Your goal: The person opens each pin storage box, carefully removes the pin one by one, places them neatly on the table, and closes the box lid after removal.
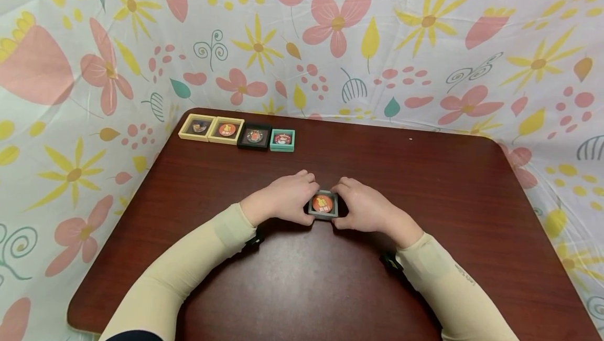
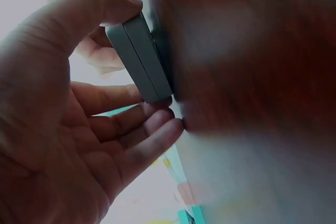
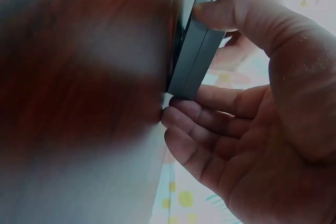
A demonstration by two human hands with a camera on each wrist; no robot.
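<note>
A small grey square box (image 1: 323,205) with an orange round badge inside is at the middle of the table, held between both hands. My left hand (image 1: 291,199) grips its left side, thumb at the near corner and fingers at the far one. On the opposite side my right hand (image 1: 364,206) pinches it the same way. The left wrist view has the box (image 2: 140,59) tilted off the table surface, with the left hand (image 2: 79,114) around its edge. A thin seam runs along the box side (image 3: 197,51) beside my right hand (image 3: 262,103) in the right wrist view.
At the table's back left stand two cream frames (image 1: 192,136) (image 1: 223,140), a black frame (image 1: 254,146) and a teal box (image 1: 282,148) in a row, each with a round badge. A flower-patterned cloth (image 1: 330,68) hangs behind the brown table (image 1: 424,173).
</note>
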